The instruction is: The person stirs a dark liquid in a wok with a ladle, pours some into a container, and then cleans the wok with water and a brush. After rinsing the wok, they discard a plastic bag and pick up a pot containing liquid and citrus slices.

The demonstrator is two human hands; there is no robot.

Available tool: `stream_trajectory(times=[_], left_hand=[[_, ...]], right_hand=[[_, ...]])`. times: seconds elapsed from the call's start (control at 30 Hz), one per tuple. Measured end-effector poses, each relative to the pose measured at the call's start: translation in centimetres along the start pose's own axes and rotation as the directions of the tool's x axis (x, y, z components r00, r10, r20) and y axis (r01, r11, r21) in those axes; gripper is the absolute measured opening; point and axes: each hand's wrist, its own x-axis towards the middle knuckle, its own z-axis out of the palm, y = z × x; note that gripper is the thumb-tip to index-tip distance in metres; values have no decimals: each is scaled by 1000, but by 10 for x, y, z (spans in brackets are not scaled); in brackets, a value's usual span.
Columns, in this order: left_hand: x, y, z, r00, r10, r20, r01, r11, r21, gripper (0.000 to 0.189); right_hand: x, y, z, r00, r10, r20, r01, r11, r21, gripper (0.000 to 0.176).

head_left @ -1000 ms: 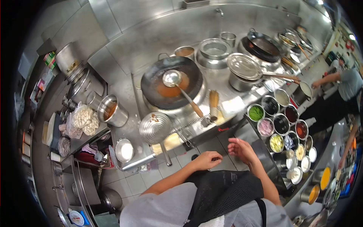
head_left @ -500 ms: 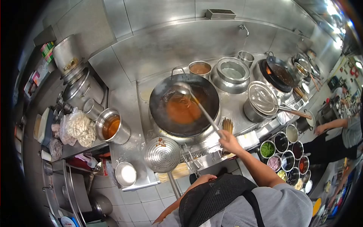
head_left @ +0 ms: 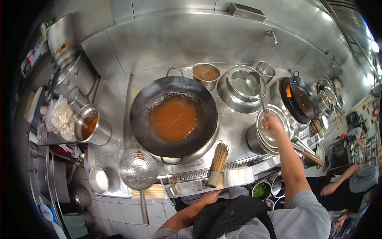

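Observation:
My right hand (head_left: 273, 122) is closed round the handle of a metal ladle (head_left: 254, 81), whose bowl is at the water in a wide steel pot (head_left: 235, 95). To the left, a black wok (head_left: 137, 123) holds orange-brown sauce (head_left: 174, 119) with bubbles at its edge. My left hand (head_left: 209, 197) is low at the counter's front edge, near a bamboo brush (head_left: 218, 165); its fingers are partly hidden, and I cannot make out whether it holds anything. A perforated strainer (head_left: 139, 169) rests at the counter's front left.
A pot of brown liquid (head_left: 206, 75) stands behind the wok. Right of it are a lidded pot (head_left: 256, 137) and a second wok (head_left: 304, 97). At the left are a pot of amber liquid (head_left: 101, 131) and a white-filled bowl (head_left: 99, 180). A co-worker (head_left: 344, 185) stands at the right.
My right hand has carried the ladle from the wok right to the water pot. The view has shifted, showing the wok further left. The co-worker appears lower in view.

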Motion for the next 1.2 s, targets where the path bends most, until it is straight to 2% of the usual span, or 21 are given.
stream_trajectory(times=[0.03, 0.07, 0.13, 0.17, 0.3, 0.4, 0.57, 0.67, 0.73, 0.77, 0.8, 0.83, 0.87, 0.9, 0.93, 0.97, 1.07, 1.1, 1.13, 1.17, 1.2], left_hand=[[22, -16, 24, 999, 41, -2, -41, 999, 29, 52], [32, -14, 30, 999, 39, 3, -39, 999, 6, 52], [52, -12, 32, 994, 107, 13, -108, 993, 55, 51], [73, -37, 61, 986, 149, -74, -141, 984, 105, 50], [92, -32, 72, 997, 44, -57, -43, 999, 18, 53], [93, -25, 67, 997, -17, -70, 14, 998, -53, 57], [35, -16, 30, 991, -130, -16, 127, 982, -138, 67], [-23, -43, 30, 969, 4, -246, -36, 991, -128, 58], [-70, -81, 35, 945, -83, -315, 13, 976, -219, 51], [-91, -118, 58, 902, -154, -404, -12, 925, -379, 42], [-130, -117, 41, 866, -368, -340, 202, 877, -436, 37], [-159, -157, 61, 747, -392, -536, 148, 885, -441, 30], [-200, -203, 76, 765, -445, -466, -159, 569, -806, 28], [-252, -194, 55, 675, -712, -195, -144, 132, -981, 34], [-296, -193, 41, 706, -687, -176, -322, -90, -942, 44], [-320, -192, 22, 601, -799, 8, -312, -244, -918, 43], [-373, -33, -112, 753, -643, -140, -437, -331, -836, 33], [-375, -49, -111, 751, -644, -145, -432, -314, -845, 33], [-373, -76, -106, 792, -554, -257, -452, -248, -857, 33], [-375, -80, -112, 820, -448, -357, -475, -185, -860, 34], [-379, -79, -111, 820, -445, -360, -471, -167, -866, 34]], right_hand=[[1, -22, -7, 940, 124, 318, -274, 830, 486, 29], [-4, -36, -14, 792, 54, 608, -579, 382, 720, 32], [-27, -39, -1, 783, 49, 620, -596, 343, 726, 34], [-41, -39, 7, 773, 17, 634, -609, 301, 734, 36], [-102, -50, 17, 736, -25, 677, -649, 262, 715, 44], [-149, -58, 22, 726, -16, 687, -653, 300, 696, 46], [-226, -48, 29, 691, -40, 722, -685, 282, 672, 53], [-262, -26, 34, 660, -39, 750, -713, 281, 642, 54], [-281, -9, 43, 633, -41, 773, -736, 278, 618, 54], [-289, -2, 46, 635, -18, 773, -738, 285, 612, 54], [-298, 3, 50, 641, 0, 767, -733, 295, 612, 54], [-306, 8, 58, 640, 15, 768, -738, 289, 609, 53], [-311, 13, 63, 635, 5, 773, -741, 286, 607, 53], [-314, 19, 68, 615, 32, 788, -758, 300, 580, 53], [-317, 26, 73, 597, 56, 800, -772, 311, 554, 52], [-319, 32, 80, 585, 64, 809, -780, 317, 539, 51], [-319, 44, 102, 527, 64, 847, -821, 294, 489, 50], [-318, 46, 110, 529, 77, 845, -817, 314, 483, 49], [-317, 49, 117, 531, 59, 845, -816, 304, 492, 49], [-316, 53, 124, 515, 59, 855, -824, 309, 475, 48], [-315, 55, 129, 497, 58, 866, -831, 318, 456, 47]])
